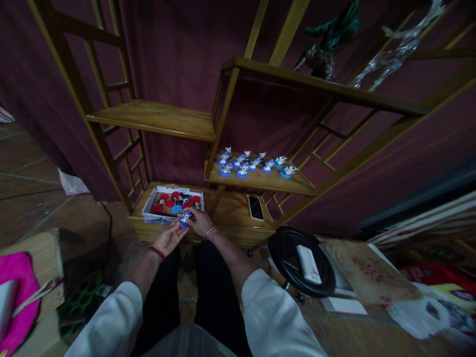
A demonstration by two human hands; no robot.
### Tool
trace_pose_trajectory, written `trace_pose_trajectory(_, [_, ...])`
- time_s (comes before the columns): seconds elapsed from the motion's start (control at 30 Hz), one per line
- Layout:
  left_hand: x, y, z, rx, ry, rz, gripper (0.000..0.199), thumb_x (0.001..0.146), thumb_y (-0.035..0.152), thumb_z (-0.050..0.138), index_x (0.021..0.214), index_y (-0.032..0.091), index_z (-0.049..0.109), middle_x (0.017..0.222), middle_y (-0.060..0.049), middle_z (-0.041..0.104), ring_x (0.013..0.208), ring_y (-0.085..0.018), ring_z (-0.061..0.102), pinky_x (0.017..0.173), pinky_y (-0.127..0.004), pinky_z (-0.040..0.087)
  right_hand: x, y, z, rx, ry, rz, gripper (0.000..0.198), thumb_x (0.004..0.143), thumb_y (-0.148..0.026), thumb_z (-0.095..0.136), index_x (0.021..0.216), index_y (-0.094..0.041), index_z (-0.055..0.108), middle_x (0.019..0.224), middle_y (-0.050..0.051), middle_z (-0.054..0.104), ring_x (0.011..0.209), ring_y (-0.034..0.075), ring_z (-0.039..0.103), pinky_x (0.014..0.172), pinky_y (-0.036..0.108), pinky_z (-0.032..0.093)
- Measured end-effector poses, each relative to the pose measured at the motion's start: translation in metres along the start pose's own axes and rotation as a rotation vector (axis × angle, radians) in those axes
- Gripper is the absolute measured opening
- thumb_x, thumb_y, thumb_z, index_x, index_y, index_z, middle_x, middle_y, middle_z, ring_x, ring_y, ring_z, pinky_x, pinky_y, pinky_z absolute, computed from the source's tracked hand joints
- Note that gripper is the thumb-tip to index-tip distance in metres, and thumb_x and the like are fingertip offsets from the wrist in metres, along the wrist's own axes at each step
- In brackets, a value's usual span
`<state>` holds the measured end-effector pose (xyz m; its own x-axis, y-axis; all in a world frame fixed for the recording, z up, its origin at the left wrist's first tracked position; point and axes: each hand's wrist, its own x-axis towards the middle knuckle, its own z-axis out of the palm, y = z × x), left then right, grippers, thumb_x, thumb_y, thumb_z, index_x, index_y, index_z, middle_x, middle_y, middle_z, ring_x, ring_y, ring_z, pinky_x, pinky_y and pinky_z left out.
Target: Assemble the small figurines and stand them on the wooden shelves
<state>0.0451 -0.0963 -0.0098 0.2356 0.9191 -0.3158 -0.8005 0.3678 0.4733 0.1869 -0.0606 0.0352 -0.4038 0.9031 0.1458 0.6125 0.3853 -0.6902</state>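
A small purple-based figurine (185, 219) is held between my two hands, just in front of the open box. My right hand (201, 222) grips it from the right with thumb and fingers. My left hand (169, 240), palm turned up, has its fingertips on the figurine's lower left side. The white cardboard box (152, 218) holds several figurines with red bases and a blue one (177, 209), lying jumbled. Up on the middle shelf (256, 183) stand several purple-based figurines (242, 171), blue-based ones (288, 171) at the right, and dark-clothed ones (247, 156) behind.
A phone (255, 207) lies on the lower board of the wooden rack. A higher shelf (156, 116) is at the left; a green statue (327, 42) and a glass figure (401, 47) stand above. A round black stool (290, 248) bearing a white box (308, 264) is at the right.
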Motion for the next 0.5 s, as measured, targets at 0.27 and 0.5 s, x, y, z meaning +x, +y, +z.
trace_pose_trajectory(0.27, [0.0016, -0.0011, -0.0018, 0.016, -0.010, -0.001, 0.017, 0.077, 0.004, 0.050, 0.086, 0.014, 0.061, 0.085, -0.005, 0.067, 0.086, -0.014, 0.062, 0.094, -0.035, 0.040, 0.0004, 0.0048, 0.0018, 0.000, 0.036, -0.001, 0.038, 0.073, -0.017, 0.055, 0.109, -0.025, 0.052, 0.091, -0.002, 0.063, 0.074, 0.011, 0.058, 0.074, 0.023, 0.045])
trace_pose_trajectory(0.5, [0.0018, -0.0006, -0.0015, 0.000, 0.020, -0.007, 0.014, 0.075, 0.003, 0.052, 0.078, 0.014, 0.060, 0.083, -0.004, 0.067, 0.086, -0.013, 0.062, 0.096, -0.035, 0.039, -0.0015, -0.0020, -0.0023, -0.045, 0.053, 0.029, 0.037, 0.073, -0.018, 0.055, 0.108, -0.027, 0.054, 0.087, -0.003, 0.063, 0.071, 0.011, 0.057, 0.070, 0.022, 0.044])
